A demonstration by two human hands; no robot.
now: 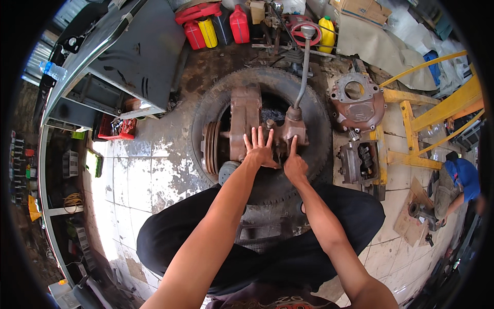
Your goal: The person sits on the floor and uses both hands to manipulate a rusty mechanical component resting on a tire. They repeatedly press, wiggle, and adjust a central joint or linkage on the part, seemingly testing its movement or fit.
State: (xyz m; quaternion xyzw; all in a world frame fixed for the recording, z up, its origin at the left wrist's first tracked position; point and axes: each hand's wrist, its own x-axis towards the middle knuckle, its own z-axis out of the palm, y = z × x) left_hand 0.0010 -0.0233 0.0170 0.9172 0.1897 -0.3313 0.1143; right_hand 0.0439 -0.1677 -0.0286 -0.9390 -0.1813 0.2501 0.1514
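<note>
A brownish metal gear housing (246, 103) rests on a large black tyre (211, 98) between my knees. My left hand (260, 153) lies on the middle of the housing, fingers spread and nothing in them. On the housing's right part, the tip of my right hand's (295, 167) stretched index finger touches the block under the gear lever (304, 72); its other fingers are curled and appear to hold nothing. The lever stands up from that block and leans toward the far side. A ribbed round drum (211, 148) sits at the housing's left end. My palms hide part of the metal beneath.
To the right lie a bell-shaped casting (360, 103), an opened gear case (358, 162) and a yellow metal frame (409, 121). A grey metal cabinet (134, 62) stands left. Red jerrycans (239, 26) line the back. A person in a blue cap (461, 175) handles a part far right.
</note>
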